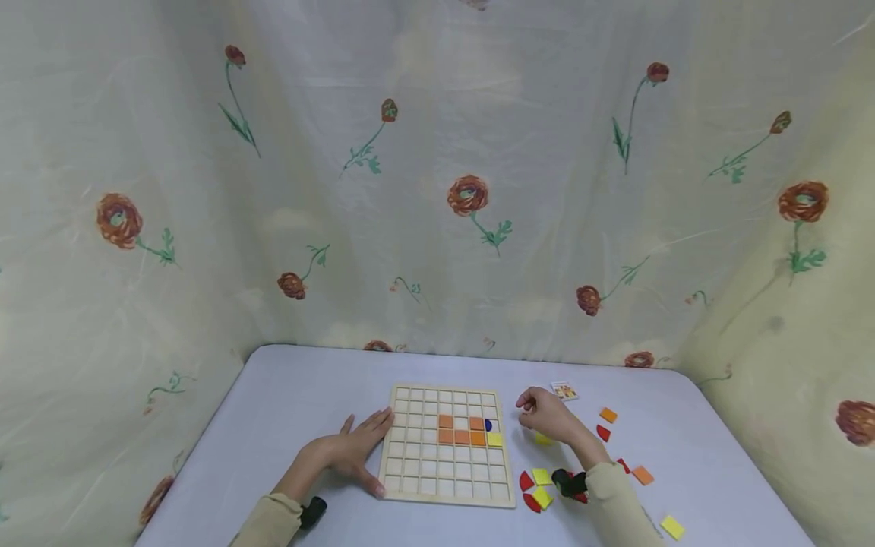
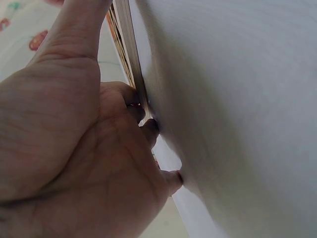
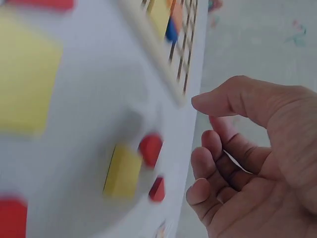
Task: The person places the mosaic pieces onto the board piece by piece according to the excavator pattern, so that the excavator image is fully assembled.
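Note:
A wooden grid board [image 1: 410, 485] lies on the table, with several orange square tiles [image 1: 446, 437], a dark blue rounded piece [image 1: 488, 425] and a yellow square [image 1: 494, 439] in its cells. My left hand [image 1: 349, 451] is spread along the board's left side, thumb and fingertips at the edge. In the left wrist view its fingers [image 2: 171, 181] reach down beside the frame. Just right of the board, my right hand [image 1: 552, 414] hovers, its fingers loosely bent with nothing between thumb and fingers. Below it lies a yellow tile [image 3: 123, 171], with red pieces [image 3: 151, 148] close by.
Red quarter-round pieces [image 1: 531, 502] and yellow squares [image 1: 542, 497] lie near the board's lower right corner. Farther right are loose orange tiles [image 1: 642, 475] and another yellow square [image 1: 672, 526]. A small picture card [image 1: 564, 391] lies behind the right hand. A flowered curtain [image 1: 533, 266] surrounds the table.

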The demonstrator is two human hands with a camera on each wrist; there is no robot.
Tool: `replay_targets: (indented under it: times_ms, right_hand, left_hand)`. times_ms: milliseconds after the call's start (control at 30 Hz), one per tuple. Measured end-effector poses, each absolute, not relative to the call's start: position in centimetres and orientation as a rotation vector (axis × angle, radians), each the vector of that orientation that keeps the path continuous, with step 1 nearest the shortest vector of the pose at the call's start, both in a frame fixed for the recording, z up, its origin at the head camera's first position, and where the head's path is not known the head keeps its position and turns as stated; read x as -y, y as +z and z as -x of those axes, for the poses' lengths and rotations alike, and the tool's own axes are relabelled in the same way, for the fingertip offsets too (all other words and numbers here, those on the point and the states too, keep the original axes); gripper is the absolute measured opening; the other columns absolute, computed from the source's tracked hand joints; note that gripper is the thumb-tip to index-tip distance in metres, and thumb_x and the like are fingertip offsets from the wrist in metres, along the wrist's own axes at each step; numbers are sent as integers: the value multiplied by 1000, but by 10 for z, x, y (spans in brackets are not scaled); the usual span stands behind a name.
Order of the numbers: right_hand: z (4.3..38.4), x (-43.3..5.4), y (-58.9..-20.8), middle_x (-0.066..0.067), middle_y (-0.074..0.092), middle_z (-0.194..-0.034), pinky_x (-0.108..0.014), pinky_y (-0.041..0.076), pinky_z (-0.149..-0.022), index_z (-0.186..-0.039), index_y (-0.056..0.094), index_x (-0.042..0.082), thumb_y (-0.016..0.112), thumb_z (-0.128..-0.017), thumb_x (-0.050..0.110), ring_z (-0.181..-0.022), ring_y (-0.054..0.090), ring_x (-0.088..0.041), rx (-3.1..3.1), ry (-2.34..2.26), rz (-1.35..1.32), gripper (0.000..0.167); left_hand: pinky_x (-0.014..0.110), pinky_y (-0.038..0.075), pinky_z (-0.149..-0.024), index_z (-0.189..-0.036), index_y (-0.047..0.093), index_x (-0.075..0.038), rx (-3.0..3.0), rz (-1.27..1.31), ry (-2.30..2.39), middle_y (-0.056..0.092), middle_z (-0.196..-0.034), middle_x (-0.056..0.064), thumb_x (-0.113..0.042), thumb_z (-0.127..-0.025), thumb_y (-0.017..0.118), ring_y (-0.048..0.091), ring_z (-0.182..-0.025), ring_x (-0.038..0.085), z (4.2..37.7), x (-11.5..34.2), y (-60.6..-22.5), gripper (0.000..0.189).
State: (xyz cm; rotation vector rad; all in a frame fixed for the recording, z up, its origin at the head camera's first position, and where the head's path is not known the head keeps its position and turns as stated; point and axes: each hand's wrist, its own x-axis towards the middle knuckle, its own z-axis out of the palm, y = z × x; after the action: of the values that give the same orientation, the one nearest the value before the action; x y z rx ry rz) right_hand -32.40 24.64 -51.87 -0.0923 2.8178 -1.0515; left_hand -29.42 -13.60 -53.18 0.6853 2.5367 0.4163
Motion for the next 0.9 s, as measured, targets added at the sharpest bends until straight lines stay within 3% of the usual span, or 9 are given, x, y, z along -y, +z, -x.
replay_targets:
  times_ms: [333,667,800,900]
  right_hand:
    - [327,-266,-535,-4,60,-87,-25,48,-68,-98,63,6,73,-84,12,-78,53,-17,-2823,-944,7,18]
    - [326,-265,-541,-6,58,-82,-25,44,-62,-92,59,6,76,-83,30,-74,52,-18,-2867,-938,-89,31]
    - [327,-268,-541,-4,62,-94,-32,52,-75,-105,63,7,72,-87,20,-82,53,-18,-2890,-920,18,24]
    - [328,-270,-541,-2,61,-102,-38,52,-84,-110,64,9,69,-84,8,-90,52,-18,-2888,-903,131,26]
  left_hand:
    - [60,0,-119,-156,7,-9,-2529,-692,430,1,-164,7,-60,-63,80,1,-152,27,293,136,-530,129]
    - [60,-1,-119,-156,7,-9,-2534,-688,432,1,-164,8,-59,-62,81,1,-152,28,293,136,-528,129]
    - [60,0,-119,-156,7,-9,-2528,-695,437,0,-164,8,-60,-63,80,1,-152,27,294,136,-531,129]
    - [60,0,-119,-156,7,-10,-2531,-691,436,0,-164,7,-60,-62,80,1,-152,26,294,136,-533,129]
